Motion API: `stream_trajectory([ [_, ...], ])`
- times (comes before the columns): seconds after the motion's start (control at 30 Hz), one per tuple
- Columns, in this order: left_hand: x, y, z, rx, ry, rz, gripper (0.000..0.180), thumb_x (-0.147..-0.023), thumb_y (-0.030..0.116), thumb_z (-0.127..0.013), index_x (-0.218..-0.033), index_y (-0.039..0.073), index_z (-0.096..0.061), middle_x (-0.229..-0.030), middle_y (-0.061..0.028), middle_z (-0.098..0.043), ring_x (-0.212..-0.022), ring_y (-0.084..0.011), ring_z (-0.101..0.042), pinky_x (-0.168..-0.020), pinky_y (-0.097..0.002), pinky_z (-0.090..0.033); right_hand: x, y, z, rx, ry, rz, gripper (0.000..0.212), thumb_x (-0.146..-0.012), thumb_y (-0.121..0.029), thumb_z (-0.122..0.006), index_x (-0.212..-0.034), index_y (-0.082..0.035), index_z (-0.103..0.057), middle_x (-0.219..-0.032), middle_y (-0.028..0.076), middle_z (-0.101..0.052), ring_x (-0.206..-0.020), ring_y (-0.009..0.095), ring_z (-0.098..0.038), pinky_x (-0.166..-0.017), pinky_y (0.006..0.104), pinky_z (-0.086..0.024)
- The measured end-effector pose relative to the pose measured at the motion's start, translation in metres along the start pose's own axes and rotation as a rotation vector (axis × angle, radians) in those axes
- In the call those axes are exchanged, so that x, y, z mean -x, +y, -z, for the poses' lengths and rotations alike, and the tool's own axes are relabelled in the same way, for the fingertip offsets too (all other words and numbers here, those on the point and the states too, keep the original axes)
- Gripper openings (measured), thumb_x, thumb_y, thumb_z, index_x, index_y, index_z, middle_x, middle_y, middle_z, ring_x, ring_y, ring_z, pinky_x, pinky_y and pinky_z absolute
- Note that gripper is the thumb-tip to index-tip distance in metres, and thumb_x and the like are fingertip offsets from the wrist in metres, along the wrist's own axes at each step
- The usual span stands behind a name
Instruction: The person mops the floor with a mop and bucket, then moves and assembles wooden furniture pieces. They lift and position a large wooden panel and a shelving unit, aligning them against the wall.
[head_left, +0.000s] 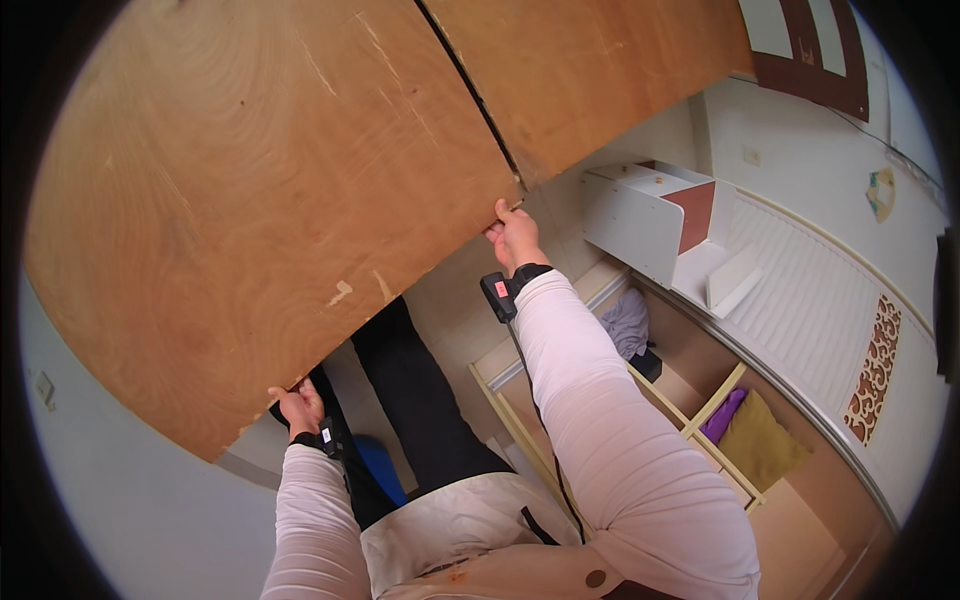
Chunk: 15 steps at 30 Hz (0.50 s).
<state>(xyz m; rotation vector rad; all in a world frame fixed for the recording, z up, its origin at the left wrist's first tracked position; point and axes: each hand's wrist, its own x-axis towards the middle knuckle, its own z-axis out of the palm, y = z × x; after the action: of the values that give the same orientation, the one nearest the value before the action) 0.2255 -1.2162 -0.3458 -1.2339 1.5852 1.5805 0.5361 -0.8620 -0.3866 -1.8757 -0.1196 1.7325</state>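
A large plywood board [250, 200] with scratches and chipped patches is tilted up in front of me. My left hand [300, 407] grips its near edge toward the lower left, thumb on the face and fingers curled at the edge. At its right corner, my right hand [513, 238] holds the same edge, thumb up and fingers partly hidden. A second plywood board [600, 70] lies alongside, beyond a narrow dark gap. Both my wrists carry black strapped devices.
Right of me is a bed frame [742, 385] with open compartments, holding a grey cloth [627, 322], an olive cushion-like item [760, 445] and a purple cloth [722, 416]. A white cabinet [640, 222] stands near a ribbed white panel [800, 290]. A blue object [381, 470] is by my legs.
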Motion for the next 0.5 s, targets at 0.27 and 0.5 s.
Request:
stream_trajectory([
  [0.27, 0.018, -0.001, -0.006, 0.02, -0.029, 0.014, 0.058, -0.095, 0.045, -0.024, -0.131, 0.001, -0.036, -0.132, -0.0115, -0.045, -0.12, -0.0279, -0.045, -0.107, -0.041, -0.034, 0.002, -0.008, -0.009, 0.014, 0.049, 0.011, 0.029, -0.091, -0.017, -0.056, -0.114, 0.001, -0.049, -0.111, 0.013, -0.057, -0.098, 0.028, -0.058, -0.086, 0.0444, -0.047],
  [0.5, 0.012, 0.0, -0.004, 0.042, -0.036, 0.125, 0.059, -0.096, 0.047, -0.024, -0.137, 0.005, -0.028, -0.139, -0.0122, -0.036, -0.13, -0.029, -0.032, -0.109, -0.0447, -0.028, -0.009, -0.004, -0.004, 0.079, 0.037, 0.028, 0.029, -0.091, -0.015, -0.055, -0.115, 0.001, -0.049, -0.112, 0.014, -0.057, -0.098, 0.029, -0.058, -0.085, 0.0451, -0.047],
])
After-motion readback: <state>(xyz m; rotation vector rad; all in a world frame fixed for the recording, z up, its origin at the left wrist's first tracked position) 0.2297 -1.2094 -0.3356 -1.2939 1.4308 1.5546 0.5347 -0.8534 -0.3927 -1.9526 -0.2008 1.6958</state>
